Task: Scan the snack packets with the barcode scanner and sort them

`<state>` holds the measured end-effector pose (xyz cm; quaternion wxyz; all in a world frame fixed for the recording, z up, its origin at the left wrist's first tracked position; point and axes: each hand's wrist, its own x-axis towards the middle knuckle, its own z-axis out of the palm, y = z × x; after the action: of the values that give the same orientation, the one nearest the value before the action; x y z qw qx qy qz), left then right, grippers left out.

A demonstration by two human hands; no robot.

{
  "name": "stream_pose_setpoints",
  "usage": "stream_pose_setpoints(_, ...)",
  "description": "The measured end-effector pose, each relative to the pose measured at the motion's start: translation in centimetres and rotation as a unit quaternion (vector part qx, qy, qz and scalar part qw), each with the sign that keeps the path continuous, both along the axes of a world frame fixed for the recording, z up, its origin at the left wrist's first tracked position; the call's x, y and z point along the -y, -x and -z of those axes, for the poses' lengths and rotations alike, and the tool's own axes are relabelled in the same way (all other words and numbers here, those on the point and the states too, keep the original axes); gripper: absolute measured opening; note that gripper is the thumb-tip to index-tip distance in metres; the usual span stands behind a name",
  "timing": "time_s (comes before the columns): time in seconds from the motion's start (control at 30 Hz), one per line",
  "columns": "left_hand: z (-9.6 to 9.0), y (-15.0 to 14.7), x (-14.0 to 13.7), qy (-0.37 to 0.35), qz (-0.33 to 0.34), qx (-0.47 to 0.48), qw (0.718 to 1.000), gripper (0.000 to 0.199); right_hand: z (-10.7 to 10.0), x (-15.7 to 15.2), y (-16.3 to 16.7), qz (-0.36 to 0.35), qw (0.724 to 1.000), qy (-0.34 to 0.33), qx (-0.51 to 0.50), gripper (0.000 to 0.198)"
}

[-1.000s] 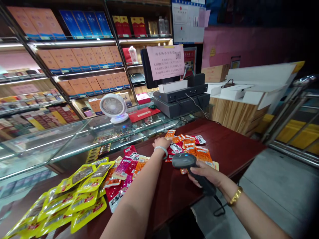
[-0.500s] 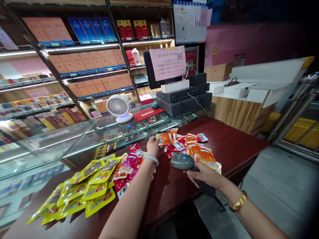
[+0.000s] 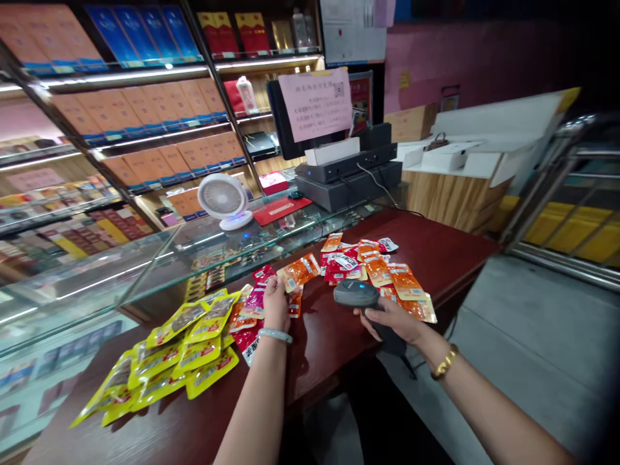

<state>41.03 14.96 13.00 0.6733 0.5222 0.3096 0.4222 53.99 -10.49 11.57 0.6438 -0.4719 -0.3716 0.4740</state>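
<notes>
My left hand pinches the end of an orange snack packet and holds it over the dark red table. Just under and left of that hand lies a pile of pink, red and orange packets. Further left, several yellow snack packets overlap in a heap. My right hand is wrapped round the handle of a dark barcode scanner with a small blue light on top. Beyond the scanner lies another group of orange and red packets.
A glass display counter borders the table, bearing a white fan and a red folder. A monitor with a pink notice stands on black machines. Boxed goods fill the shelves behind. A metal railing is at right.
My left hand has carried the orange packet leftward, from the far group toward the left pile. My right hand still grips the scanner. The camera view has shifted a little.
</notes>
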Motion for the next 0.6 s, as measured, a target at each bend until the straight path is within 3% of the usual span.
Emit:
stream_pose_setpoints(0.17, 0.2, 0.1, 0.2, 0.013, 0.015, -0.002, 1.000, 0.025, 0.3, 0.2, -1.1, -0.022, 1.000, 0.008, 0.003, 0.056)
stream_pose_setpoints(0.43, 0.0, -0.3, 1.8, -0.027, 0.103, -0.052, 0.993, 0.024, 0.3, -0.8, 0.3, -0.032, 0.994, 0.044, 0.095, 0.046)
stream_pose_setpoints(0.6, 0.2, -0.4, 2.5, -0.033, 0.122, -0.077, 0.989, 0.022, 0.1, -0.7, 0.4, -0.028, 0.994, 0.029, 0.097, 0.048)
